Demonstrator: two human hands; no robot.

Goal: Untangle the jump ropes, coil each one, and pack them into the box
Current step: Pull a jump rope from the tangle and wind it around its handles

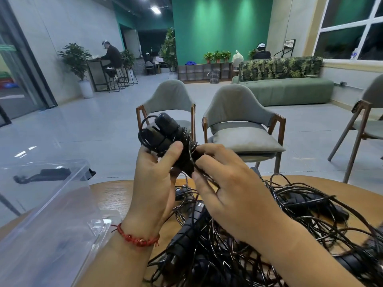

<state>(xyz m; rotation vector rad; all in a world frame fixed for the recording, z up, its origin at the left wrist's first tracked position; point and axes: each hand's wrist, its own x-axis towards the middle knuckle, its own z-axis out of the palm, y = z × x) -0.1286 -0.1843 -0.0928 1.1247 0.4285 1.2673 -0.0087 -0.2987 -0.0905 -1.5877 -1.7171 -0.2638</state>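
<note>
- The left hand [153, 183] grips a coiled rope [163, 131], thumb and fingers curled round its two black handles, and holds it up in the air above the near edge of the table [112, 195].
- The right hand [234, 195] pinches the thin black cord [191, 160] between thumb and forefinger, right against the bundle. Its other fingers lie loosely bent.
- The cord is wound in loops round the handles, so this rope looks nearly coiled. My guess is that the step in hand is winding or tucking its last stretch.
- The clear plastic box [51, 204] stands open on the left of the table. A dark shape [47, 175] shows through its wall; it may be a rope already packed, but I cannot tell for sure.
- A big pile of ropes [290, 204] lies tangled on the table under and to the right of the hands, with several handles buried in it. Most of the task looks undone.
- No brand or label shows on the ropes or the box. A small sign [289, 43] on the far wall bears writing too small to read.
</note>
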